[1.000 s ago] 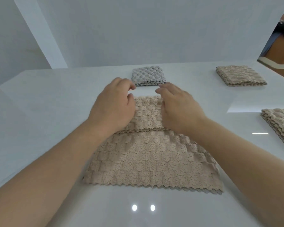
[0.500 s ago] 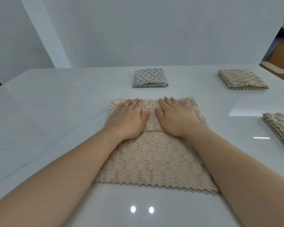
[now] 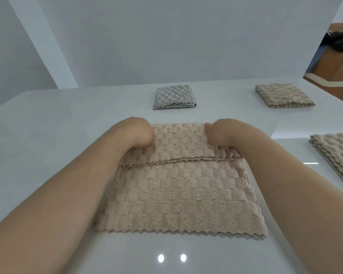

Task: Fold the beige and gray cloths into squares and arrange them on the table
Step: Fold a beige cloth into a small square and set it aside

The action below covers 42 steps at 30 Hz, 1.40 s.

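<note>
A beige textured cloth [image 3: 178, 194] lies partly folded on the white table [image 3: 53, 135] in front of me, its far flap doubled over toward me with a zigzag edge across the middle. My left hand [image 3: 136, 133] grips the far left corner of the fold, and my right hand [image 3: 219, 133] grips the far right corner. Both hands' fingers curl down over the far edge and are hidden. Behind them sits a gray cloth [image 3: 173, 96] folded into a square.
A folded beige square [image 3: 283, 95] lies at the far right of the table. A stack of beige cloths [image 3: 337, 157] sits at the right edge. White walls stand behind the table, and brown furniture [image 3: 333, 64] shows at the upper right.
My hands were pressing flat side by side on the middle of the folded flap. They have moved apart to its far corners and curled round the edge.
</note>
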Available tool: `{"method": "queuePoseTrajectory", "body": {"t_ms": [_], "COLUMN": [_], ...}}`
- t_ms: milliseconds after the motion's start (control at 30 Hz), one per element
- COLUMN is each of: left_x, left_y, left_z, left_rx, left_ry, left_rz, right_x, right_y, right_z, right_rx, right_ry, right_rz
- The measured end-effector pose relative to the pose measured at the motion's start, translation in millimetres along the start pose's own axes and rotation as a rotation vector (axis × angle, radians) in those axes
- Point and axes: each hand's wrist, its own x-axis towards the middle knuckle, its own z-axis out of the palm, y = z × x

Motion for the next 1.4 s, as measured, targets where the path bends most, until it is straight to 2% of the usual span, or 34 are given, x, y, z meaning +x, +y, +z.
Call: {"method": "queuePoseTrajectory", "body": {"t_ms": [133, 267, 433, 567, 700, 867, 1033, 1267, 1400], "left_x": [11, 11, 19, 15, 11, 10, 11, 5, -1], "left_y": [-14, -13, -28, -32, -39, -51, -57, -58, -55], "left_z": [0, 8, 3, -5, -16, -26, -27, -37, -46], "left_rx": [0.04, 0.133, -0.037, -0.074, -0.276, -0.518, -0.623, -0.783, -0.912], "left_ry": [0.181, 0.277, 0.196, 0.209, 0.184, 0.111, -0.008, 0.0, 0.079], "left_rz": [-0.057, -0.022, 0.014, 0.062, 0.084, 0.104, 0.087, 0.071, 0.09], "right_x": [10, 23, 30, 30, 23, 19, 16, 3, -1], "right_y": [-7, -2, 2, 6, 8, 14, 17, 25, 31], "right_z": [-23, -28, -27, -29, -40, -44, -44, -56, -63], "right_rx": [-0.046, -0.065, -0.037, 0.0, 0.019, -0.03, -0.006, 0.131, 0.102], "right_ry": [-0.004, 0.12, 0.173, 0.219, 0.244, 0.098, 0.085, 0.082, 0.103], "right_rz": [0.08, 0.129, 0.146, 0.116, 0.072, -0.029, -0.102, -0.154, -0.159]}}
